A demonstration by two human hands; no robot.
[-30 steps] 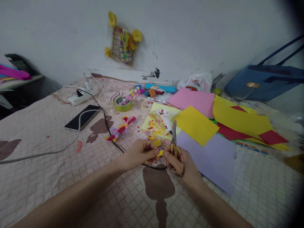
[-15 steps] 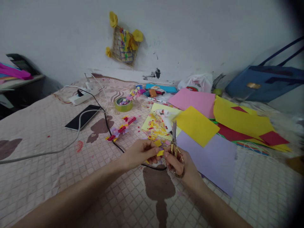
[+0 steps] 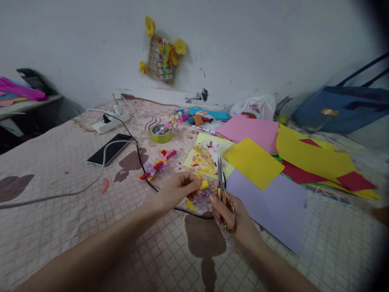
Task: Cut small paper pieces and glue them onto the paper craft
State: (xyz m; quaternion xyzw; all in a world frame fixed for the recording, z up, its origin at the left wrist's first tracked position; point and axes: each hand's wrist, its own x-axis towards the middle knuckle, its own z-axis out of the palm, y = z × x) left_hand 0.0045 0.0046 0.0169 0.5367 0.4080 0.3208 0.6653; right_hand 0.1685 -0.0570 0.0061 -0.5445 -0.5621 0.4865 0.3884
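Between the thumb and fingers of my left hand (image 3: 180, 188) is a small piece of yellow paper (image 3: 204, 185). My right hand (image 3: 227, 213) has its fingers in the handles of gold-handled scissors (image 3: 220, 182), whose blades point away from me and look nearly closed. Below my left fingers, another yellow paper piece (image 3: 190, 205) lies on the patterned cloth. Small purple paper bits (image 3: 203, 198) lie between my hands. Just beyond, yellow and pink scraps (image 3: 205, 160) cover a pale yellow sheet (image 3: 194, 149), beside a white glue gun (image 3: 214, 149).
Yellow (image 3: 254, 163), purple (image 3: 273, 202) and pink sheets (image 3: 252, 129) lie to the right. Left of my hands are a strip of coloured paper pieces (image 3: 158, 165), a tape roll (image 3: 161, 134), a phone (image 3: 110, 149), a power strip (image 3: 111, 123) and trailing cables. A blue bag (image 3: 343, 107) stands far right.
My hands have moved slightly apart. My left hand now pinches one yellow piece, where two showed before; a yellow piece lies on the cloth below it. The camera view has shifted slightly.
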